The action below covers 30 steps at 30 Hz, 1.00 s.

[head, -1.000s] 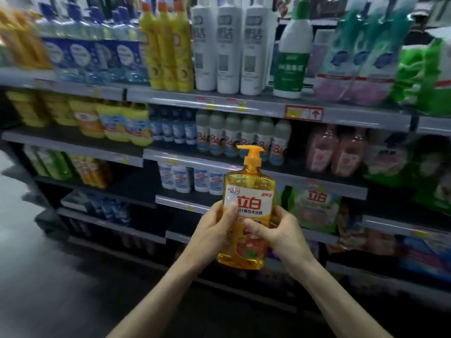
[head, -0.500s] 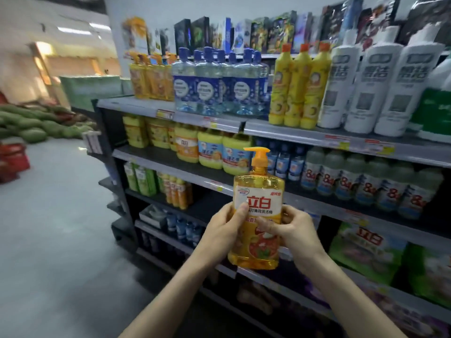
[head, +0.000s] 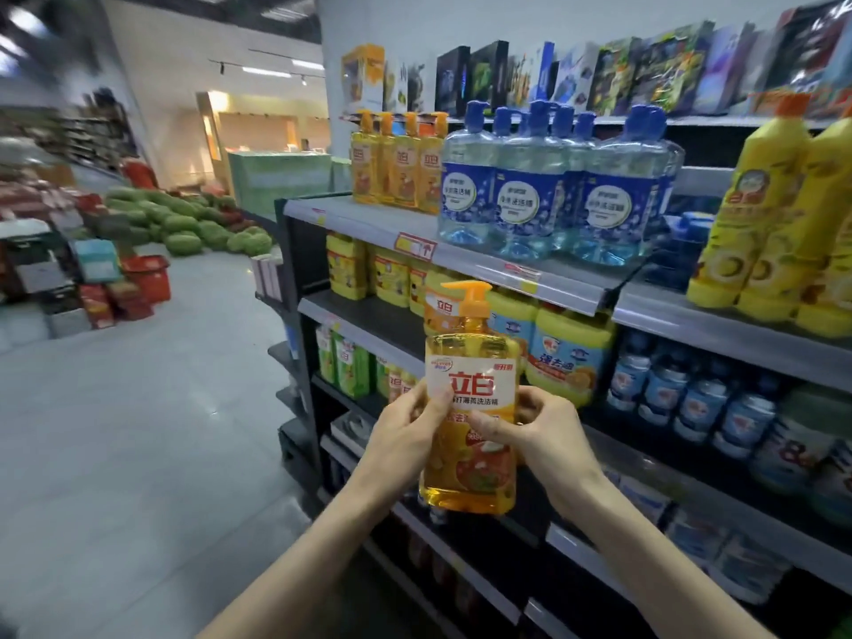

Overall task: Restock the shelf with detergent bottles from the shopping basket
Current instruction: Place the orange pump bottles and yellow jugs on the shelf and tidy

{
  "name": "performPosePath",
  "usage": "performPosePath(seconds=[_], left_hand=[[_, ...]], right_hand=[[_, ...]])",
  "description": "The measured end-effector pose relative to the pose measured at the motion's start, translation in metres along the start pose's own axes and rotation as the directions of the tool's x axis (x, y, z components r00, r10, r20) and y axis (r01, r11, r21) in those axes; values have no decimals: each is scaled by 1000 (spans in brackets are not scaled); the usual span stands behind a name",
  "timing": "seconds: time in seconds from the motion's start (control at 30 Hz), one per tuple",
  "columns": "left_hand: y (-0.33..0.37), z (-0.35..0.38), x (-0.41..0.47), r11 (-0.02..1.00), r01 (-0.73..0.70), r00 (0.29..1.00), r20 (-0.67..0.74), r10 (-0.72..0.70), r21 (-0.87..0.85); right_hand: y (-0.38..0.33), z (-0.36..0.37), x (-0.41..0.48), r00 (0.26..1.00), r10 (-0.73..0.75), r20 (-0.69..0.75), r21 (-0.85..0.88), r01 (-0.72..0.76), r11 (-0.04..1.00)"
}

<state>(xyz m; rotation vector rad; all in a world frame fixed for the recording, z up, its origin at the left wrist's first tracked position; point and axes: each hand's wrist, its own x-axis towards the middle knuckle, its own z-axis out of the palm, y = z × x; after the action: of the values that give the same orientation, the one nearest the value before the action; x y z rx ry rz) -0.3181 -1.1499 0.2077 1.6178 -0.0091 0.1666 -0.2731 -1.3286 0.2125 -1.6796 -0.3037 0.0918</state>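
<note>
While left hand [head: 408, 431] and right hand [head: 548, 433] grip it with curled fingers [head: 537, 403], the detergent bottle [head: 470, 385] holds amber liquid.

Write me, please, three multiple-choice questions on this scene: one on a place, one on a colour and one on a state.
1. Where on the shelf does the orange row stand?
A. left of the blue bottles
B. right of the blue bottles
C. behind the blue bottles

2. What colour is the held bottle's pump?
A. blue
B. white
C. orange

3. How is the held bottle?
A. lying on the shelf
B. upright, between the left grip and right grip
C. upside down in one grip

Answers:
1 A, the orange row stands at the shelf's left end, beside the blue bottles.
2 C, the pump is orange like the liquid.
3 B, each grip clasps one side and the pump points up.
</note>
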Motion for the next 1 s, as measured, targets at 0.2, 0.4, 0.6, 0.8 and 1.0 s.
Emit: performPosePath(seconds=[0.2,0.4,0.6,0.8,1.0], left_hand=[[11,-45,82,998,-45,995,-85,47,32],[25,-106,155,995,-91,988,-123,96,48],[29,-189,225,984,-164,979,-110,171,70],[49,-272,287,965,-261,965,13,261,33],[76,-322,349,934,-358,926,124,356,-10]], right_hand=[[-7,28,107,993,-74,91,-24,77,997],[-28,70,197,977,-151,150,-10,154,988],[-47,136,279,966,-220,138,-26,226,974],[-78,196,339,961,-274,48,-33,276,961],[-110,227,393,932,-362,-36,-97,357,929]])
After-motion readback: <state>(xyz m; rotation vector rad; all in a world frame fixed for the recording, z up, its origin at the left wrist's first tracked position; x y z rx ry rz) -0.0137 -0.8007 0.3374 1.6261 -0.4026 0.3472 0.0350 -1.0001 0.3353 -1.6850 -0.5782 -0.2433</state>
